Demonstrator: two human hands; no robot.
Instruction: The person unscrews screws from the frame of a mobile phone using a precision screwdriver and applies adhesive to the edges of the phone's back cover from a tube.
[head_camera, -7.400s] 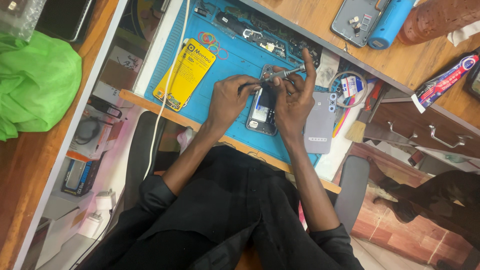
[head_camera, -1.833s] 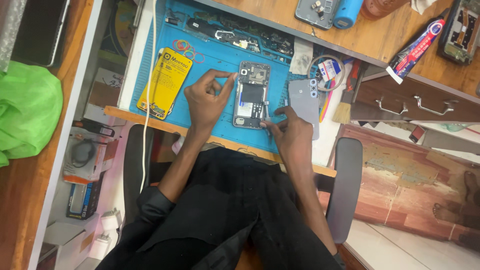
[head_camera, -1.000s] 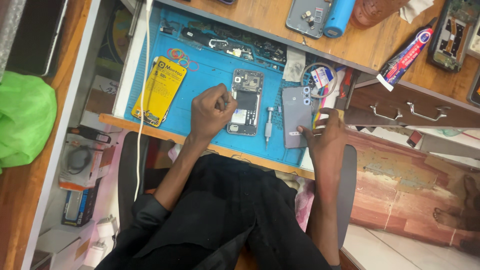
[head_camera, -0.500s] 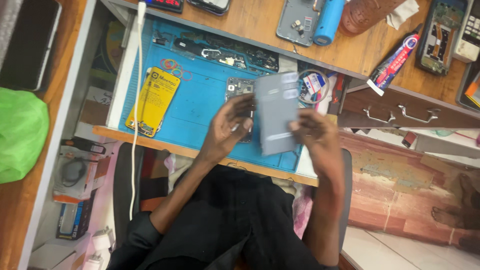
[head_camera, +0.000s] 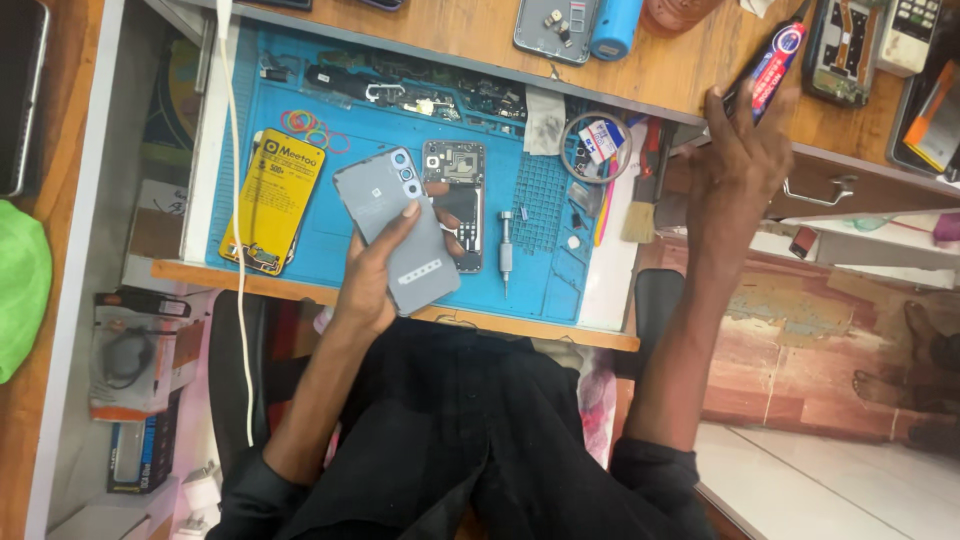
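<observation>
Left hand (head_camera: 375, 275), centre frame: arm bent upward, fingers gripping a grey phone back cover (head_camera: 398, 230), tilted above the blue mat (head_camera: 300, 250).
Right hand (head_camera: 738, 150), upper right: arm extending, fingers closing around a red-and-blue glue tube (head_camera: 775, 62) on the wooden surface (head_camera: 680, 70).
Yellow rectangular battery pack (head_camera: 272, 200) lying left of the cover.
Opened phone (head_camera: 458, 200) lying just behind the cover.

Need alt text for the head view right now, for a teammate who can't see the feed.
Seen from above, a seated person's left hand holds a grey phone back cover over a blue repair mat, while the right hand reaches to a red-and-blue glue tube on the wooden desk. An opened phone and small screwdriver lie on the mat.
</observation>
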